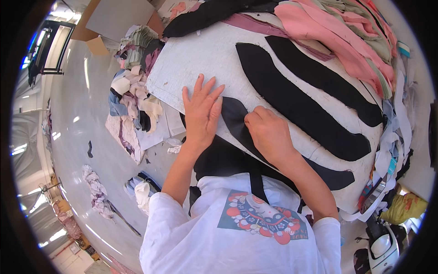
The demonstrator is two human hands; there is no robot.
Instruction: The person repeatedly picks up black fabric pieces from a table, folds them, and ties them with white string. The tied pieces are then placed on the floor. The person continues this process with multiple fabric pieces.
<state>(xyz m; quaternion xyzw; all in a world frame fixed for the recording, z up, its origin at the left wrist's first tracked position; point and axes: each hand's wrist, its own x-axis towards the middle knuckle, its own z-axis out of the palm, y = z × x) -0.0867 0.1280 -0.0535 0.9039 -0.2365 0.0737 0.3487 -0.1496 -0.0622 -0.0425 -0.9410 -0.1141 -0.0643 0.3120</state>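
A long curved strip of dark fabric (331, 176) lies along the near edge of a white worktable (182, 59), its left end beside my left hand. My left hand (200, 112) rests flat with fingers spread, its thumb side against that end. Fingers curled in, my right hand (270, 134) pinches the same strip; its fingertips are partly hidden. Beyond it, two more curved black fabric pieces (301, 102) lie flat, side by side. Part of the strip is covered by my right hand and forearm.
Layered pink and grey-green fabric (337, 41) lies at the far right, black fabric (205, 18) along the far edge. Left of the table are heaped scraps (132, 98) and a cardboard box (114, 20). A white machine (383, 251) stands at the lower right.
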